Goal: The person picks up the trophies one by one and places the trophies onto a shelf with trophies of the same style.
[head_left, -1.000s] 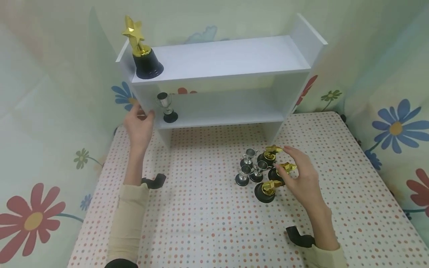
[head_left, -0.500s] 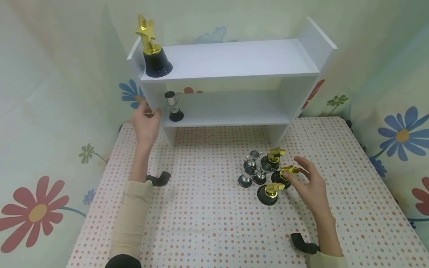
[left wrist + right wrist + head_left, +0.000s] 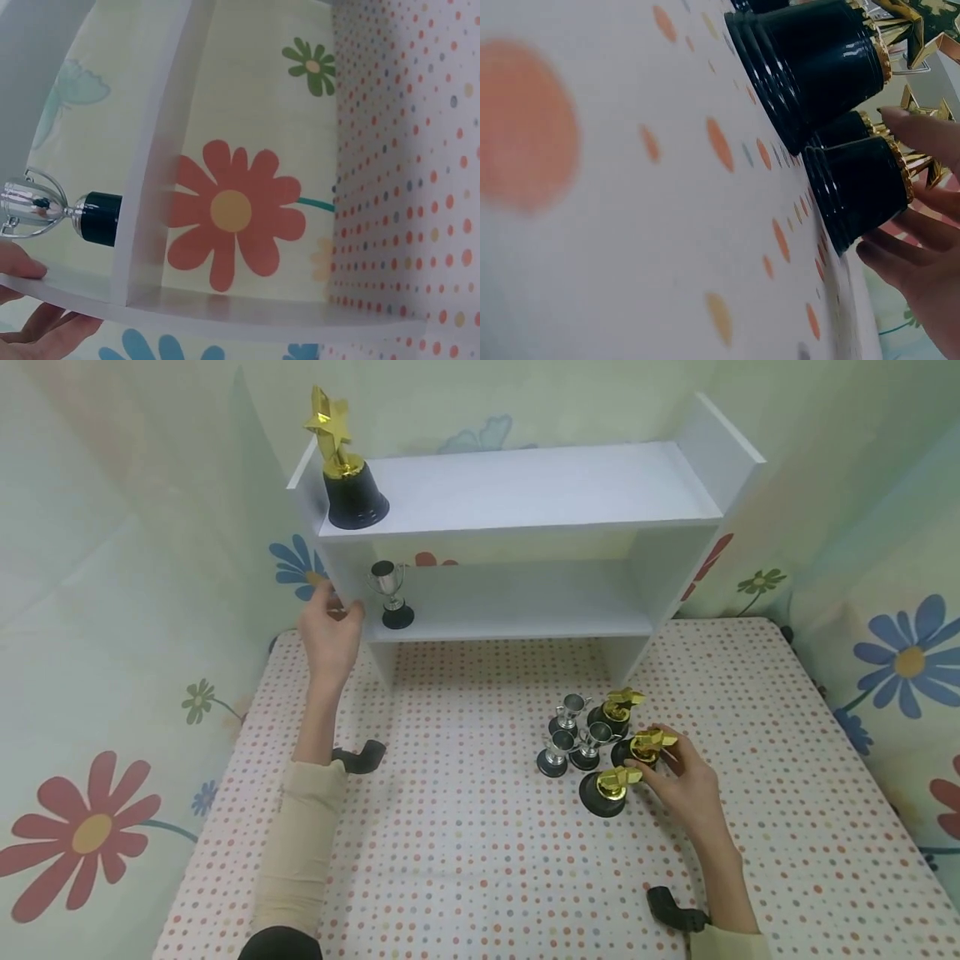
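My left hand (image 3: pixel 330 635) grips the left side panel of the white shelf (image 3: pixel 517 633), thumb inside and fingers outside. Just right of it, a small silver cup trophy (image 3: pixel 390 593) with a black base stands on the middle shelf; the left wrist view shows this cup (image 3: pixel 34 202) close to the thumb. On the table, my right hand (image 3: pixel 686 785) has thumb and fingers around the gold top of a star trophy (image 3: pixel 648 745), whose black base (image 3: pixel 862 184) rests on the cloth. A nearer star trophy (image 3: pixel 607 792) and a farther star trophy (image 3: pixel 617 710) flank it.
Three silver cup trophies (image 3: pixel 558 752) stand close together left of the star trophies. A large gold star trophy (image 3: pixel 352 493) occupies the top shelf's left end. Dotted cloth covers the table (image 3: pixel 450 835), and flower-patterned sheets (image 3: pixel 112 677) hang around it.
My right hand has lowered and closed in around the middle star trophy. The left hand stays on the shelf panel. The head view has shifted slightly.
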Available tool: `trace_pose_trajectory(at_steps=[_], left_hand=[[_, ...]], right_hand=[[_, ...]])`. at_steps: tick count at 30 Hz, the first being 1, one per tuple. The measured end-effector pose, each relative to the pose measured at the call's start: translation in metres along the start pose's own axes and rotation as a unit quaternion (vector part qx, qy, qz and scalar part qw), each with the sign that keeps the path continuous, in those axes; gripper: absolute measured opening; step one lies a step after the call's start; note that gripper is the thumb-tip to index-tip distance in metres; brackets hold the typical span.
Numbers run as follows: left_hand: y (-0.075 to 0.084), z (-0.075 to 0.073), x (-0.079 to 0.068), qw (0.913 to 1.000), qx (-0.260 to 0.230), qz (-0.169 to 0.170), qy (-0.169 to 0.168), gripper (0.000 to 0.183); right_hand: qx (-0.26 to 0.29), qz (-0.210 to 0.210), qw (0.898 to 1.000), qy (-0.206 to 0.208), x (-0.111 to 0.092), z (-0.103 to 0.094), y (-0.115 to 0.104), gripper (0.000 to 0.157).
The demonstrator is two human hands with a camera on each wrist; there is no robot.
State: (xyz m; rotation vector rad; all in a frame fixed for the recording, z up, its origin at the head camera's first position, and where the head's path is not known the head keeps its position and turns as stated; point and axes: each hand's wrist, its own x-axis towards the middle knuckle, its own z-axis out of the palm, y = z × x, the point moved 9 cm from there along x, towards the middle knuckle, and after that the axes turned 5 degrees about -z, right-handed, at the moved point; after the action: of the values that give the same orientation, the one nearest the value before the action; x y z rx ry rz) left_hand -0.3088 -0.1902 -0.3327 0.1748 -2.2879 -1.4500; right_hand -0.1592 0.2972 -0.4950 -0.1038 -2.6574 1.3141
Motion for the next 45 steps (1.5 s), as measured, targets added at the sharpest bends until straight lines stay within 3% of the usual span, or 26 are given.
trace_pose_trajectory(at_steps=[7, 14, 29, 32, 39, 45], left_hand=[[0.000, 0.002, 0.000, 1.0000, -0.004, 0.005, -0.004, 0.044], [-0.003, 0.003, -0.002, 0.9997, -0.019, 0.011, -0.008, 0.043], [-0.006, 0.002, 0.000, 0.9998, -0.019, 0.001, -0.006, 0.044], [-0.005, 0.003, -0.001, 0.9998, -0.021, -0.002, -0.008, 0.044], [-0.003, 0.000, 0.001, 0.9999, -0.015, 0.000, 0.000, 0.043], [-0.006, -0.001, 0.002, 0.9998, -0.011, -0.015, -0.006, 0.043]], right_hand=[[-0.029, -0.011, 0.999, 0.011, 0.000, 0.001, 0.002, 0.058], [-0.079, 0.002, 0.997, 0.002, -0.003, 0.002, 0.006, 0.057], [-0.098, 0.011, 0.995, 0.006, -0.005, -0.002, 0.003, 0.056], [-0.105, -0.006, 0.994, 0.015, -0.006, -0.008, -0.001, 0.055], [-0.102, -0.089, 0.990, 0.050, -0.006, -0.025, -0.020, 0.050], [-0.118, -0.109, 0.985, 0.069, -0.008, -0.039, -0.037, 0.051]])
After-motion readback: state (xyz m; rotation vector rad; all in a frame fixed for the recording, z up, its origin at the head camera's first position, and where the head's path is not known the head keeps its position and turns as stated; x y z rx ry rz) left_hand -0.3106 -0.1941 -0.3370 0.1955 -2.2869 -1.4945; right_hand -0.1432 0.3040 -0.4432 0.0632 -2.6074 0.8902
